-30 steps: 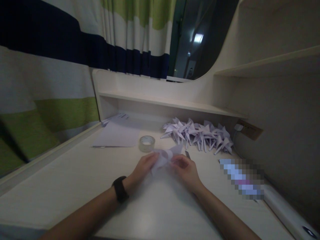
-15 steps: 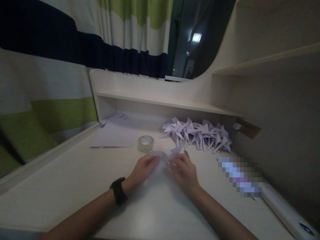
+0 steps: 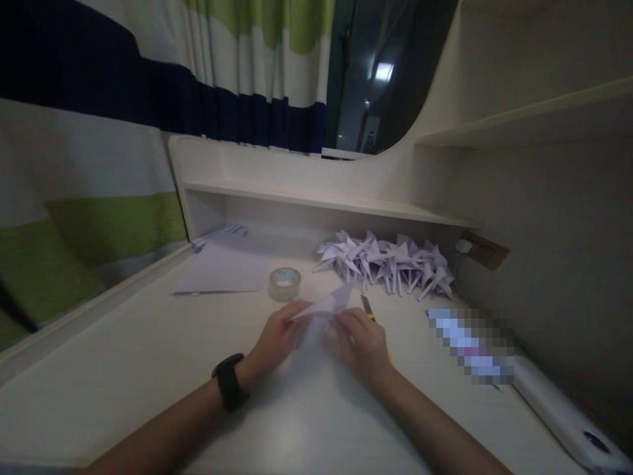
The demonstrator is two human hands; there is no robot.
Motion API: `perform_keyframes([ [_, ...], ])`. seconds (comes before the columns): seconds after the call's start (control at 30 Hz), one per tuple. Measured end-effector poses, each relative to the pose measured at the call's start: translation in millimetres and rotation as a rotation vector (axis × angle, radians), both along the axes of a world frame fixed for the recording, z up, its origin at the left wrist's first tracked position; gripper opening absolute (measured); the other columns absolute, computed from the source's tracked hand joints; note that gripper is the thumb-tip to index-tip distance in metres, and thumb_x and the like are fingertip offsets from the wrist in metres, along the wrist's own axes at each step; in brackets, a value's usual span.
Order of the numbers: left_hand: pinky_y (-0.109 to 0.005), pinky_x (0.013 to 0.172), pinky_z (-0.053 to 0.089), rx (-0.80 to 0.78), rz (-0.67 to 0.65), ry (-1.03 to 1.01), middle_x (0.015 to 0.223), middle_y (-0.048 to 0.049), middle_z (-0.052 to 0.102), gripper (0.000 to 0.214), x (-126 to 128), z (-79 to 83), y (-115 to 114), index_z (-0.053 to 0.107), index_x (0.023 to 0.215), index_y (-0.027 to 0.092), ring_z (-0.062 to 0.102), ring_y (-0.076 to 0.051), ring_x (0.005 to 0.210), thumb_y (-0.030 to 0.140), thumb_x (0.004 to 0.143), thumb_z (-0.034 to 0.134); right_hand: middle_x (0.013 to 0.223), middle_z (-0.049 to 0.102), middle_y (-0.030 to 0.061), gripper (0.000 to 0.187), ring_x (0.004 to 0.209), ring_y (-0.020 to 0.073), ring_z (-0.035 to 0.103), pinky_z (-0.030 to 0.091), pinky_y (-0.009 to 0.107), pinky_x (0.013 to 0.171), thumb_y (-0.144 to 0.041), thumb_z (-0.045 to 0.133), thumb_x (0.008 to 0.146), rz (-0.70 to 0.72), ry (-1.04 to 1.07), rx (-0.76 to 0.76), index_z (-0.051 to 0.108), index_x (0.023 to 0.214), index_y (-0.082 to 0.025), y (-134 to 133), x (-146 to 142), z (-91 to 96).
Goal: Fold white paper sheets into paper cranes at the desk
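Observation:
Both my hands meet over the middle of the pale desk and pinch a folded piece of white paper. My left hand, with a black band on its wrist, grips the paper's left side. My right hand holds the right side with fingers curled. The paper's flat pointed flap sticks out up and to the right. A utility knife with a yellow body lies partly hidden behind my right hand.
A roll of clear tape sits just beyond my hands. Flat white sheets lie at the back left. A heap of several folded paper cranes lies under the shelf. A striped curtain hangs left.
The paper has been pressed flatter between my hands, its flap now a smooth point. My hands have closed in slightly; the view has shifted a little.

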State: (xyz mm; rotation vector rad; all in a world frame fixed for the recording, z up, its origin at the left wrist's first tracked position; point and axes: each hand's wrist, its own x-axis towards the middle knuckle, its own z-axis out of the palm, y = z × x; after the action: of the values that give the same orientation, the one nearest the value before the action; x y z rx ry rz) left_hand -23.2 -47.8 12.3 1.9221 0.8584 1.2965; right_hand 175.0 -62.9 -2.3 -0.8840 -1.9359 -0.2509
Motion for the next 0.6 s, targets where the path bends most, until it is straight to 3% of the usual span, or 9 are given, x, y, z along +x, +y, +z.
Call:
perform_keyframes([
  [0.2,-0.029,0.074,0.051,-0.004,-0.049,-0.018,0.100,-0.0096,0.068,0.038,0.9,0.6,-4.6,0.070,0.101,0.015,0.062,-0.020,0.088,0.044,0.091,0.047,0.084,0.064,0.0072,0.012,0.076,0.0174,0.061,0.051,0.028,0.066,-0.012,0.055,0.086,0.008,-0.014,0.009,0.061,0.094,-0.019,-2.0,-0.5,0.0],
  [0.47,-0.026,0.067,0.050,0.010,-0.033,-0.002,0.088,-0.0065,0.068,0.033,-0.2,-5.2,-2.4,0.068,0.080,0.016,0.061,-0.016,0.075,0.039,0.091,0.049,0.081,0.064,0.0068,0.011,0.074,0.0176,0.061,0.050,0.029,0.064,-0.013,0.055,0.086,0.011,0.001,0.019,0.061,0.093,-0.019,-2.9,-1.5,0.7],
  [0.6,-0.027,0.072,0.049,0.013,-0.059,0.009,0.094,-0.0071,0.067,0.028,-1.0,-1.2,-5.4,0.068,0.087,0.016,0.062,-0.017,0.081,0.034,0.092,0.048,0.082,0.064,0.0069,0.010,0.075,0.0175,0.061,0.051,0.028,0.064,-0.013,0.055,0.086,0.019,-0.004,0.028,0.061,0.093,-0.019,-3.7,-1.6,1.2],
])
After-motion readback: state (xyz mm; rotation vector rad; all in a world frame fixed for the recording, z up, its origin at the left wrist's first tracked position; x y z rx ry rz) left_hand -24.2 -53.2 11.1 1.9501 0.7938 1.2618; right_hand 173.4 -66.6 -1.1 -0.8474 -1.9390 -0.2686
